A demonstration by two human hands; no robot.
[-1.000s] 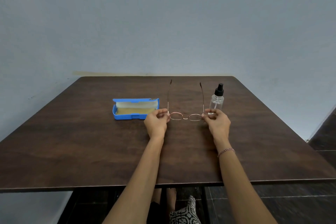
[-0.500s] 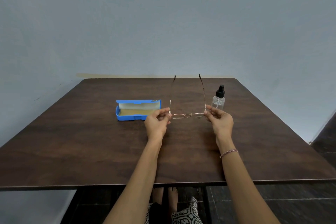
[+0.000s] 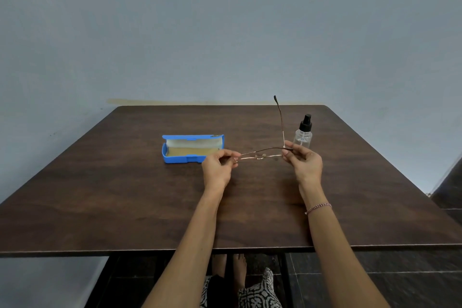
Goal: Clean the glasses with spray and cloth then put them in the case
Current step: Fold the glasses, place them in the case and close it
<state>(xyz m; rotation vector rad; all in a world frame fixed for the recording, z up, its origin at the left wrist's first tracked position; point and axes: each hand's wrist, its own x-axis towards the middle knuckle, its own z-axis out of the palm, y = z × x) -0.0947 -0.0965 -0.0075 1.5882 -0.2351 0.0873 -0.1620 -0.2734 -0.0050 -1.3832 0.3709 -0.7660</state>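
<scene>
Now the glasses (image 3: 260, 155), held up over the counter (image 3: 125, 195), have one arm folded flat across the lenses where both stood open a moment ago; the other arm points up. Left hand (image 3: 217, 167) and right hand (image 3: 306, 162) each pinch an end. Folding suggests packing into the open blue case (image 3: 191, 149), yet the spray bottle (image 3: 303, 132) stands untouched behind.

Spray bottle (image 3: 303, 138) base behind right hand (image 3: 307, 162)
</scene>
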